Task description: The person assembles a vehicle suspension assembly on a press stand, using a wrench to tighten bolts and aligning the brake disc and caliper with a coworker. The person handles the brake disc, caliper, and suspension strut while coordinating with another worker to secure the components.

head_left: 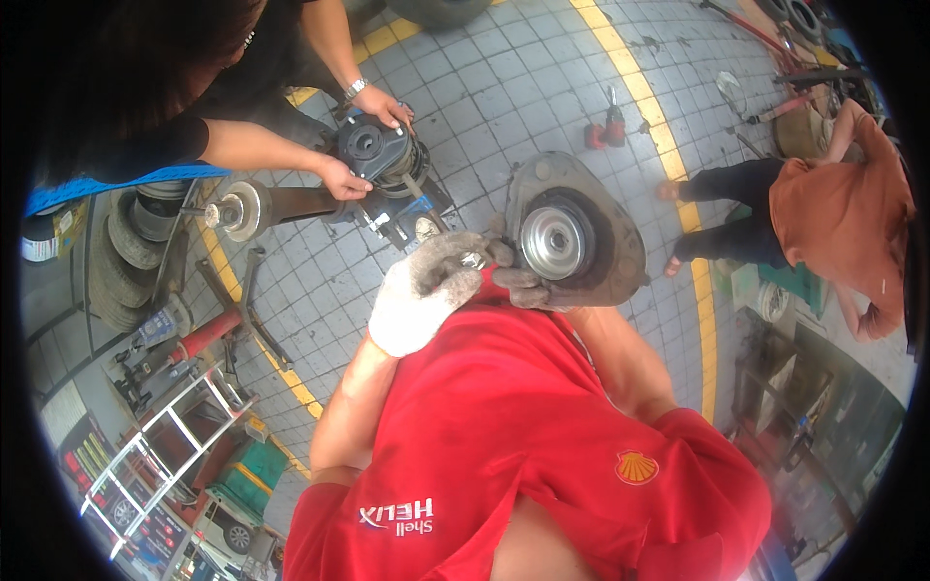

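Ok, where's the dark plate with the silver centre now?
In the head view, the dark plate is just right of centre, held in the right hand, with the gloved left hand just left of it.

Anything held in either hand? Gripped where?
Right hand: dark plate with silver cup, held by its lower-left edge. Left hand: small shiny piece at the fingers; can't tell if gripped.

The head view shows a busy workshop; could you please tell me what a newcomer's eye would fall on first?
Probably the bright red shirt filling the lower middle, with the dark plate-shaped part and its shiny round metal centre just above it, gripped by the right hand. Left of that part, the gloved left hand stands out, whitish with grey fingers. Toward the upper left, a co-worker's hands hold another dark part.
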### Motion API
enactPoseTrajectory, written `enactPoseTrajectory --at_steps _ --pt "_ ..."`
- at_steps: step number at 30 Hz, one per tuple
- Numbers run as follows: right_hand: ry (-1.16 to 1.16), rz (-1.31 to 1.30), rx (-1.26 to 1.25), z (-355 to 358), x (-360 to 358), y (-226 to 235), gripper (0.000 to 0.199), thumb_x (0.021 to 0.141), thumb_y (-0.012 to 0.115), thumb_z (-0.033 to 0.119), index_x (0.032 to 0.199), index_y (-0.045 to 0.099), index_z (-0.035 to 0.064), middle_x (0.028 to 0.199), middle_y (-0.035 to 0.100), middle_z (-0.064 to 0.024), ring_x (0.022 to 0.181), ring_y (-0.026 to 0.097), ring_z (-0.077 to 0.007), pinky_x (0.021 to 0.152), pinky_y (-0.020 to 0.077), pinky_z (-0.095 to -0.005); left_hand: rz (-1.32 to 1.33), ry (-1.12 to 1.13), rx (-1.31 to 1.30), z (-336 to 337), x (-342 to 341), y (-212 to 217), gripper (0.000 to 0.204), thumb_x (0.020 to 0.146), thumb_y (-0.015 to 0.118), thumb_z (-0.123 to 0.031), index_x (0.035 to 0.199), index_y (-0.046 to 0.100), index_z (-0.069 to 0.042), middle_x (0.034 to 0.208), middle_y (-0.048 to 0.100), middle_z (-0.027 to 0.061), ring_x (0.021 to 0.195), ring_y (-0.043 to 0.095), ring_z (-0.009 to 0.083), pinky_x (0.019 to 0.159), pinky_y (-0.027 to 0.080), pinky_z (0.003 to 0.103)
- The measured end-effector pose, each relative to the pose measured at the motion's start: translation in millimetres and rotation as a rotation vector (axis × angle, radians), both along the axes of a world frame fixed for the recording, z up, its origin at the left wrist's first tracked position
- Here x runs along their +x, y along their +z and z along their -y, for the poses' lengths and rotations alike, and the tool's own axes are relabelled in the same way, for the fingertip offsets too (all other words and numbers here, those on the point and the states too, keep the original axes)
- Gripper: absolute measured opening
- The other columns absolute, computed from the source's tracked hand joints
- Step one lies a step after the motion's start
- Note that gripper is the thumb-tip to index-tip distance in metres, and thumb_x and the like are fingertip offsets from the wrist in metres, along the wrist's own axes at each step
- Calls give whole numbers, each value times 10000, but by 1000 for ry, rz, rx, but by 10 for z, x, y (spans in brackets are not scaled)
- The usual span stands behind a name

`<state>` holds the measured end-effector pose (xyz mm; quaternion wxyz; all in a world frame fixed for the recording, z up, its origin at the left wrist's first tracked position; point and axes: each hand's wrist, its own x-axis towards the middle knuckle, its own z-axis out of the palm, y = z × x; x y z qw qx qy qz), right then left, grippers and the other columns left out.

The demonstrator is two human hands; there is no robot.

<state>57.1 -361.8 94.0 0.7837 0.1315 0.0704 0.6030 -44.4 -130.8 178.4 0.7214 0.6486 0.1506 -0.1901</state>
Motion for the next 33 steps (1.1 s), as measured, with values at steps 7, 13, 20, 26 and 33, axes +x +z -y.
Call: enactPoseTrajectory --at_steps 7,13,20,26,33 --pt "44 -3 -13 16 29 56 631 1092 556 505 1478 545 7 1280 681 -233 908 612 -276 702 512 -408 97 122 -14 34 -57 25 445 996 670 -34 1427 607 53 1234 745 141 884 695 147 818 571 304" --pt "22 -54 182 -79 -32 0 737 1062 606 530 1582 493 20 1347 637 -229 967 603 -256 732 539 -387 192 204 -13 62 -58 28 460 1000 716 -88 1413 571 54 1257 722 219 819 699 189 743 568 323" --pt "30 -115 259 -90 -82 -29 723 1052 615 516 1558 510 10 1323 601 -222 949 586 -273 706 539 -382 178 190 27 105 -92 97 460 1001 656 -8 1438 535 71 1285 700 236 814 696 204 721 567 339" --pt "-2 -131 246 -85 -122 -31 729 1044 626 509 1559 501 8 1340 590 -227 971 570 -279 702 539 -380 194 224 -176 139 -106 111 511 1032 686 -60 1484 483 65 1261 685 227 766 665 223 700 553 359" --pt "-11 -105 273 -72 -151 35 703 1056 615 513 1545 490 23 1302 591 -226 909 587 -268 625 528 -359 224 304 -264 289 -36 137 325 1112 620 -154 1374 550 26 1203 704 145 736 639 165 633 518 298"
